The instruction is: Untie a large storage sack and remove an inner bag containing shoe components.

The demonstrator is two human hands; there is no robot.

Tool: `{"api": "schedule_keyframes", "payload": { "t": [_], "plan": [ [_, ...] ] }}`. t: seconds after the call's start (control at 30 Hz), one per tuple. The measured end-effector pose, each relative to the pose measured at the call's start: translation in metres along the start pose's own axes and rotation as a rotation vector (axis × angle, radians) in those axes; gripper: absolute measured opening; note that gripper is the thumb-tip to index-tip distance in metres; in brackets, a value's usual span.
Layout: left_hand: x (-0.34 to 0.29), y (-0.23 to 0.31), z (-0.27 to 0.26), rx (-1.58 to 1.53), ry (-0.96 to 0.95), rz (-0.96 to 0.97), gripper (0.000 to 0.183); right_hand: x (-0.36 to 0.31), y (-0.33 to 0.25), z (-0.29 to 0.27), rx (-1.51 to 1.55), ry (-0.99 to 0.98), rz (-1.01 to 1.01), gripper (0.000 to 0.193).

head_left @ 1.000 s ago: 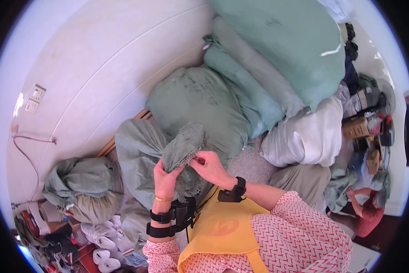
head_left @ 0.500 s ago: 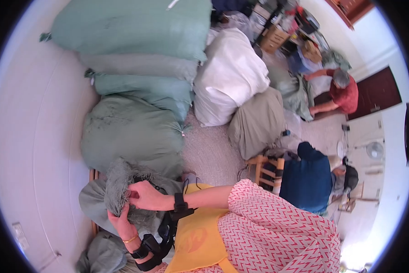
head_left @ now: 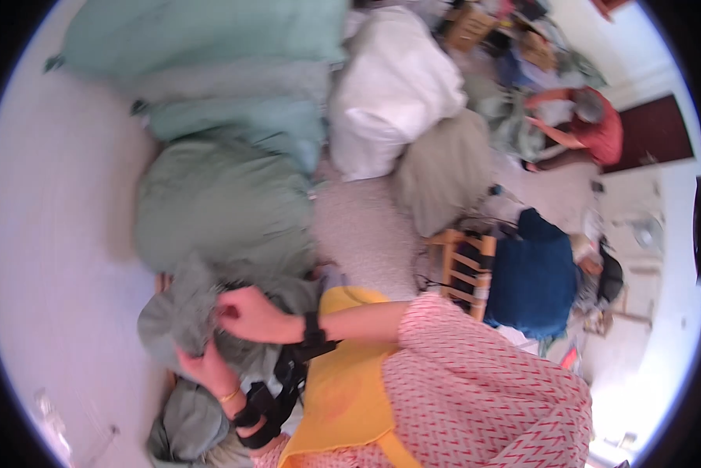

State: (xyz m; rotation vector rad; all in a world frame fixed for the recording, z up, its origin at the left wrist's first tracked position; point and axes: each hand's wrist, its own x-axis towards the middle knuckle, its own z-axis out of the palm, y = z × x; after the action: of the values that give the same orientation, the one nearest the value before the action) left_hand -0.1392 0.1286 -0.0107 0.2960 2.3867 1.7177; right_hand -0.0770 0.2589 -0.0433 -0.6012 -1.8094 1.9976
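Note:
A grey-green woven sack lies bunched in front of me at lower left, its mouth gathered up between my hands. My left hand grips its edge from below, thumb and fingers closed on the cloth. Just above it, my right hand is closed in a pinch at the same edge, its fingertips close to the fabric. Motion blur softens the cloth, and whatever else lies between the fingertips cannot be made out. Black straps circle both wrists.
Big stuffed green sacks stand along the left wall. Beyond the floor strip sit a white sack and a brown-grey sack. A wooden chair stands right, near a seated person in blue. Another person in red handles a sack.
The view has shifted, so the sacks sit higher in it. The frayed upper flap of my sack has turned, and my right hand's fingers have curled in more. The person in red has moved an arm.

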Motion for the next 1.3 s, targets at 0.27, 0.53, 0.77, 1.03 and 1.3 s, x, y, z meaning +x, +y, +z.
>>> {"api": "schedule_keyframes", "payload": {
  "t": [0.27,0.53,0.77,1.03,1.3],
  "plan": [
    [-0.007,-0.004,0.006,-0.303,0.018,-0.094,0.045,-0.007,-0.003,-0.009,0.118,-0.113,0.21,0.01],
    [-0.004,0.005,0.016,0.154,0.042,0.119,0.04,0.0,0.007,-0.003,-0.182,0.033,0.035,0.018],
    [-0.008,0.01,0.019,0.358,0.07,0.126,0.043,0.003,0.005,0.001,-0.047,0.117,0.092,0.018],
    [-0.014,-0.004,0.022,0.569,0.08,0.199,0.056,0.001,0.011,-0.005,-0.042,0.147,0.092,0.021],
    [-0.018,0.003,0.017,0.666,-0.128,0.382,0.051,-0.001,0.022,-0.014,0.07,-0.048,0.162,0.02]
  ]
}}
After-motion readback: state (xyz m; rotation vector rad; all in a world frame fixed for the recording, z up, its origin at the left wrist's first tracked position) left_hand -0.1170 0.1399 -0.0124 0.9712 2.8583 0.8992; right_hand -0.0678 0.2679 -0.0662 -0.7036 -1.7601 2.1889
